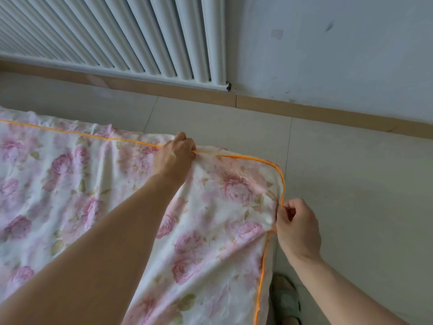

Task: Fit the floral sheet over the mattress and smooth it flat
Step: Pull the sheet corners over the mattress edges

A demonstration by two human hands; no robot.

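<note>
Your right hand (297,227) is nearest: its fingers (284,211) are curled and pinch the orange piping (282,184) at the side edge of the floral sheet (98,184), just below the rounded corner. Cloth bunches into creases right at those fingers. Below the same wrist, a green slipper (286,299) sits on the floor beside the bed edge.

Your left hand (175,154) reaches farther, across the sheet to its far edge. Its fingers are curled over the edge and grip the piping and cloth there; the fingertips are hidden behind the fold, so the exact pinch cannot be told. Between your two sets of fingers the piping runs round the corner, and the sheet inside it lies wrinkled. To the left of your left-hand fingers, the sheet spreads over the bed with loose folds. The mattress itself is covered; it cannot be seen.

Beyond your left-hand fingers lies tiled floor (328,160), then a tan skirting board (304,109), a white radiator (140,36) and a scuffed wall (339,43).
</note>
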